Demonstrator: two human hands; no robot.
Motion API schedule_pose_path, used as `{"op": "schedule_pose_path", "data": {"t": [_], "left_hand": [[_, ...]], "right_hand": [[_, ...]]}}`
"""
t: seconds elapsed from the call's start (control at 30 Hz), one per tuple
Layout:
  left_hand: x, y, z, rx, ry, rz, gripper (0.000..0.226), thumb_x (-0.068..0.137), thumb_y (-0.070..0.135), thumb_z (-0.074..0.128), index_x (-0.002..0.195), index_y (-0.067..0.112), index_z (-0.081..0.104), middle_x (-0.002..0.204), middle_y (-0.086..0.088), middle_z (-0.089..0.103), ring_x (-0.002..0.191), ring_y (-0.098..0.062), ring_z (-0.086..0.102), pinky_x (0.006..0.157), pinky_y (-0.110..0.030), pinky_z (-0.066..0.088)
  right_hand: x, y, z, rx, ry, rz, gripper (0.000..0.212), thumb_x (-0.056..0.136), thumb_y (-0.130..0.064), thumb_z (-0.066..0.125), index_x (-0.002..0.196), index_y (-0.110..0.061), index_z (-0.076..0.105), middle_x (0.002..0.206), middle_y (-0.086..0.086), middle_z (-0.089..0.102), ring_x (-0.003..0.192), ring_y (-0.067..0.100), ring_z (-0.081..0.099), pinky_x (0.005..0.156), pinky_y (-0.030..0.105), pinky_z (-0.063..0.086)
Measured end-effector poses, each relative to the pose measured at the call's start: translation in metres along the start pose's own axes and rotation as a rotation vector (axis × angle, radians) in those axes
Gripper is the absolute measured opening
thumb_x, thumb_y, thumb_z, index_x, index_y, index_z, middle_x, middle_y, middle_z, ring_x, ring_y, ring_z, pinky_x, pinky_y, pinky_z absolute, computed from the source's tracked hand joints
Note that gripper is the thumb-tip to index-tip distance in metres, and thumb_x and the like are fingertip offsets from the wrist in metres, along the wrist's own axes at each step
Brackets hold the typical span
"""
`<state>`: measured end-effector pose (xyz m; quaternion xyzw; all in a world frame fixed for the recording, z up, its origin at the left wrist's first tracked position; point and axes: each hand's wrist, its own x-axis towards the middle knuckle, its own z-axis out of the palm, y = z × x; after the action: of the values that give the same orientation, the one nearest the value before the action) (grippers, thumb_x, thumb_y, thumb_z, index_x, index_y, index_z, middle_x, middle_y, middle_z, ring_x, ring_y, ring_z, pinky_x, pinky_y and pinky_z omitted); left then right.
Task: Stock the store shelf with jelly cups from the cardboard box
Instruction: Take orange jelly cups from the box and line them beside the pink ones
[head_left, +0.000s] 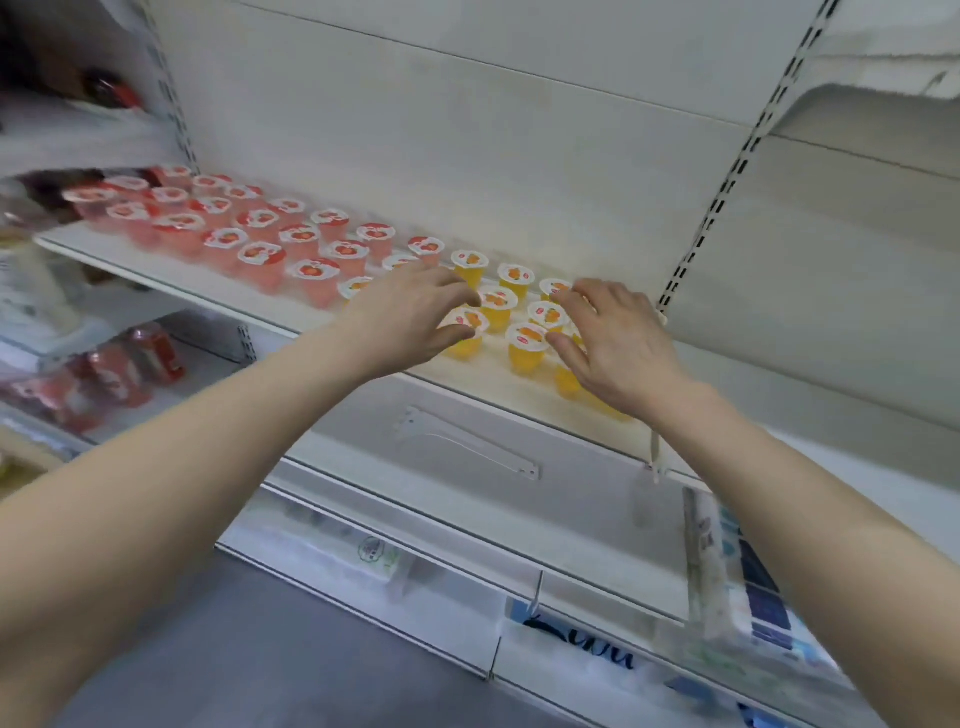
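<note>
A white store shelf (218, 291) carries several red jelly cups (262, 260) on its left part and several yellow jelly cups (498, 304) on its right part. My left hand (410, 322) reaches over the shelf with thumb and fingers around a yellow cup (466, 332) at the front of the group. My right hand (618, 343) rests on the right side of the yellow group, fingers spread and touching cups, covering some of them. The cardboard box is out of view.
A white back panel and slotted uprights (727, 171) frame the shelf. Below it are a lower white shelf (467, 467), red packaged goods (119, 374) at the left and blue-and-white packs (758, 587) at the lower right. The grey floor (234, 649) is underneath.
</note>
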<state>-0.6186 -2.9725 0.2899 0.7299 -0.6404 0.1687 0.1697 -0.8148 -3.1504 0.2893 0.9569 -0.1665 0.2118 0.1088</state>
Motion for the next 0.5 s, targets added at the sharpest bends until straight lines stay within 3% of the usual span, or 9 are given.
{"op": "schedule_pose_path", "data": {"t": [0.2,0.37,0.5], "left_hand": [[-0.072,-0.075,-0.041,0.146,0.046,-0.057,0.048,0.088,0.047,0.044,0.107,0.012,0.069,0.105,-0.009,0.069,0.096,-0.032,0.063,0.088,-0.040,0.047],[-0.147,-0.151,-0.071,0.230,0.076,-0.144,0.033,0.086,0.034,0.065,0.107,0.008,0.069,0.103,-0.010,0.068,0.093,-0.033,0.063,0.086,-0.041,0.048],[-0.217,-0.210,-0.096,0.228,0.008,-0.258,0.042,0.089,0.040,0.051,0.110,0.008,0.069,0.107,-0.011,0.068,0.098,-0.032,0.062,0.090,-0.042,0.047]], "right_hand": [[0.058,-0.087,0.011,0.021,0.005,-0.167,0.053,0.093,-0.048,0.039,0.128,-0.013,0.058,0.122,0.012,0.061,0.111,0.036,0.057,0.088,0.046,0.047],[0.108,-0.186,0.026,0.074,0.023,-0.285,0.054,0.093,-0.047,0.039,0.130,-0.012,0.058,0.121,0.011,0.061,0.109,0.036,0.057,0.089,0.047,0.046],[0.142,-0.278,0.044,0.126,0.035,-0.396,0.054,0.095,-0.046,0.038,0.133,-0.013,0.055,0.124,0.010,0.059,0.111,0.034,0.055,0.090,0.045,0.044]]}}
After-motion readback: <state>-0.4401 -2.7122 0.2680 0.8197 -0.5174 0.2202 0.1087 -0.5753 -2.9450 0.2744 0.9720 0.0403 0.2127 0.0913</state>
